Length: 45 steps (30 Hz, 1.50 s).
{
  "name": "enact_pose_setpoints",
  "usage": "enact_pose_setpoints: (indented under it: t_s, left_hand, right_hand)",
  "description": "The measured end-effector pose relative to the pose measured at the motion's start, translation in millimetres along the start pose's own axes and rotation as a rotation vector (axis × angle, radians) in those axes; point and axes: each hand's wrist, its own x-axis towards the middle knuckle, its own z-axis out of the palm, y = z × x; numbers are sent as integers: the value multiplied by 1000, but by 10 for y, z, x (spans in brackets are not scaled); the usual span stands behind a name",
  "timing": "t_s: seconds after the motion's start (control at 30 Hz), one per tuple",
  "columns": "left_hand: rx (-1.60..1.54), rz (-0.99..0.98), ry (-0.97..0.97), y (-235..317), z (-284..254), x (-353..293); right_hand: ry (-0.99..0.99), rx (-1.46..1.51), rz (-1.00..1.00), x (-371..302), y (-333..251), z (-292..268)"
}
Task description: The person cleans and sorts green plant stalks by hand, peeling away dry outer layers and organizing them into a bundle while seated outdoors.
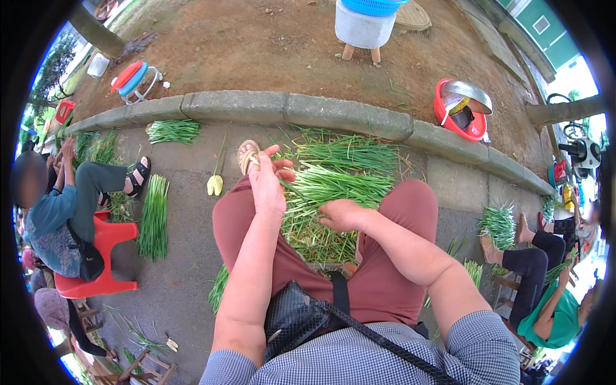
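My left hand [267,185] is raised over my left knee, its thumb and finger closed on a thin green stalk with a pale end; the other fingers are loosely curled. Close to the pile between my knees, my right hand [342,214] has its fingers bent inward, and whatever they pinch is too small to tell. Long green stalks with pale ends [343,184] lie in front of both hands, with darker leafy greens [350,154] behind them. Loose trimmings [321,246] cover the ground between my legs.
A stone curb [301,110] runs across the front. Beyond it stand a red basin [443,106] with a metal bowl and a white bucket [366,27]. At left, a person sits on a red plastic stool [112,253] beside a green bundle [153,218]. Other people sit at right.
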Motion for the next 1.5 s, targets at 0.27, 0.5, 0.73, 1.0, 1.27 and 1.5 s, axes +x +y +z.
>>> enact_pose_setpoints:
  t_s: [0.27, 0.5, 0.73, 1.0, 1.27, 1.5]
  left_hand:
    - [-2, -66, 99, 10, 29, 37]
    - [-16, -68, 90, 8, 69, 30]
    - [-7, -105, 70, 42, 37, -10]
    - [5, -157, 59, 48, 47, -51]
    - [-9, -201, 52, 97, 87, -53]
    - [1, -216, 29, 83, 58, -54]
  right_hand:
    - [-166, -428, 71, 677, 447, -471]
    - [167, -57, 399, 1589, 1507, -568]
    - [242, -30, 393, 2044, 1712, -60]
    - [252, -20, 301, 2291, 1730, 382]
    - [280, -87, 459, 2401, 1759, 543]
    - [372, -201, 584, 2400, 1766, 529]
